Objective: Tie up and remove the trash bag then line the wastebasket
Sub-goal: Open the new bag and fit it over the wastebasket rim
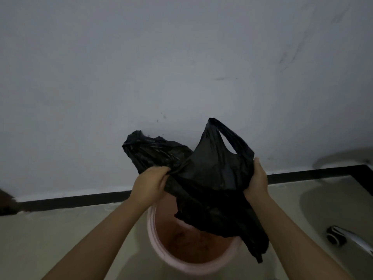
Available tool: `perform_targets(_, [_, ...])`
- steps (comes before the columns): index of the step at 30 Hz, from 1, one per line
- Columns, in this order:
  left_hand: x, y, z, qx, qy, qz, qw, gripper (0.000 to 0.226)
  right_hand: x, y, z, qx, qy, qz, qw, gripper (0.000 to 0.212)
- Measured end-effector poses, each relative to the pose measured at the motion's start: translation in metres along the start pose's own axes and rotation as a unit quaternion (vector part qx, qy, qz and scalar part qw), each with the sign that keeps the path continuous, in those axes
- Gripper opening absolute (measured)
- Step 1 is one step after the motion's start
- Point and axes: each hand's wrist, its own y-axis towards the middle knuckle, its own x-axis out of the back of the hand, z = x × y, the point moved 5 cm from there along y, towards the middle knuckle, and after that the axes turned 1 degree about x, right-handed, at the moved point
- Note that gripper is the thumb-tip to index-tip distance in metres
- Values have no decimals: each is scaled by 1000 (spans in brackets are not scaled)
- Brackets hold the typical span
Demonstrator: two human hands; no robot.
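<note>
A person's two bare hands hold a black plastic bag (210, 178) spread above a pink wastebasket (155, 239), which stands on the pale floor (60, 239) close to a grey wall (181, 57). The left hand (150, 183) is clenched on a bunched fold of the bag's rim, above the wastebasket's far left edge. The right hand (257, 178) is closed around the opposite side of the rim, above the wastebasket's right edge, just below one of the bag's loop handles (230, 138), which stands up free.

The hands are set well apart, evidently to pull the mouth of the bag open. The bag hangs slack and looks empty, its lower end draping over the wastebasket's right rim, so it is probably a fresh liner rather than the full bag. The wastebasket's stained inside shows bare, with no liner seated in it yet.

Holding the bag directly over the opening suggests the lining step is under way: the bottom can be fed down into the wastebasket while the rim is kept wide enough to fold over the edge. A dark skirting strip (80, 200) runs along the foot of the wall behind the wastebasket. A black-and-silver object (341, 236) lies on the floor to the wastebasket's right; what it is cannot be made out.
</note>
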Motion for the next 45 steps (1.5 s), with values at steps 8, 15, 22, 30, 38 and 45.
perform_targets(8, [83, -6, 7, -155, 154, -160, 962, 27, -74, -22, 0, 56, -33, 39, 997, 55])
perform_targets(15, [10, -57, -19, -231, 149, -71, 959, 8, -8, -36, -29, 126, -468, 95, 870, 19])
perform_targets(22, [-1, -53, -29, -162, 54, -76, 982, 15, 46, -70, -73, 116, -773, 213, 586, 56])
perform_targets(30, [5, -48, -13, -46, 55, -16, 997, 28, 11, -52, -157, -32, -825, 361, 433, 48])
perform_targets(38, [-47, -61, -26, -68, -31, 136, 988, 35, -7, -113, -23, 512, -674, 282, 452, 31])
perform_targets(45, [-28, -72, -21, -48, 37, 168, 984, 52, -12, -94, -78, 243, -856, 419, 181, 21])
